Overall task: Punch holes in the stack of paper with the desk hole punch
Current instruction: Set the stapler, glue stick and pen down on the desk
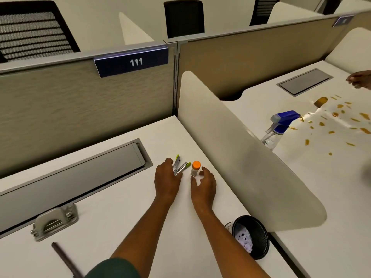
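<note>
Both hands lie far forward on the white tabletop, well away from the job; the left hand rests with its fingers over a small silver stapler with green tips, touching it, though whether it actually grips it I cannot tell; the right hand is spread and relaxed, thumb and fingers apart on either side of a small orange-capped bottle, near it but not closed on it. The desk hole punch sits untouched near the left edge, just in front of the grey cable tray, with a dark rod lying closer in. No stack of paper shows anywhere (only scraps in the black wastebasket beside the desk); so, as I judge it, nothing is punched yet and the whole task remains: find the paper, bring it to the punch, press.
</note>
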Demonstrator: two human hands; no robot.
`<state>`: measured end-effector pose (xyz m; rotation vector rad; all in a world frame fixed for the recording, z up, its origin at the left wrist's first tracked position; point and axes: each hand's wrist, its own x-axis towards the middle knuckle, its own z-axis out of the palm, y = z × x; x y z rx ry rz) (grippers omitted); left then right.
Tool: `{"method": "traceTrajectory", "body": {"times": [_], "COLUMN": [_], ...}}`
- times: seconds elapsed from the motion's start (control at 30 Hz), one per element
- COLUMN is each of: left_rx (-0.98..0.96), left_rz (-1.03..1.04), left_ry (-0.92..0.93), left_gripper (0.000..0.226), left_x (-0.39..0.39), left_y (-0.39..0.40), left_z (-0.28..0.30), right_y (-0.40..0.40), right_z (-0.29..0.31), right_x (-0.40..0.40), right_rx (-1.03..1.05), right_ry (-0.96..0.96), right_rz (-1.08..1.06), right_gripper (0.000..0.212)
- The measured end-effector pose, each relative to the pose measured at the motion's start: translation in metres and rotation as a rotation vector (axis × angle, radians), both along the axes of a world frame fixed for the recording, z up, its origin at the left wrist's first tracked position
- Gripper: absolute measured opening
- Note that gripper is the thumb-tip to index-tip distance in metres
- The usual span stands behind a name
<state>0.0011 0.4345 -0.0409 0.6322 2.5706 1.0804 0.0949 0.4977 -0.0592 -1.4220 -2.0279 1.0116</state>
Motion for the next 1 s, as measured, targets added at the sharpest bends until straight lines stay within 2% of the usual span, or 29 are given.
{"method": "traceTrajectory", "body": {"times": [0.17, 0.27, 0.37, 0.67, 0.8, 1.0], "left_rx": [-0.005, -0.056, -0.103, -0.233, -0.362, -0.532], "left_rz": [-0.030, -0.027, -0.022, -0.016, 0.040, 0.143], "left_ry": [-0.015, 0.046, 0.131, 0.376, 0.369, 0.309], "left_gripper": [0.060, 0.061, 0.064, 0.075, 0.082, 0.095], "left_x": [0.002, 0.006, 0.012, 0.036, 0.045, 0.061], "left_y": [-0.017, -0.040, -0.069, -0.183, -0.242, -0.333], "left_z": [0.002, 0.001, 0.002, 0.017, 0.022, 0.019], "right_y": [-0.017, -0.035, -0.055, -0.120, -0.157, -0.222], "right_z": [0.006, 0.014, 0.021, 0.024, 0.025, 0.025], "right_x": [0.011, 0.012, 0.017, 0.027, 0.020, 0.008], "right_rx": [-0.004, 0.002, 0.025, 0.085, 0.157, 0.229], "right_ry": [0.033, 0.020, -0.042, -0.228, -0.279, -0.287], "right_rz": [-0.033, -0.062, -0.003, 0.451, 0.657, 0.898], "right_gripper": [0.054, 0.055, 0.055, 0.069, 0.073, 0.066]}}
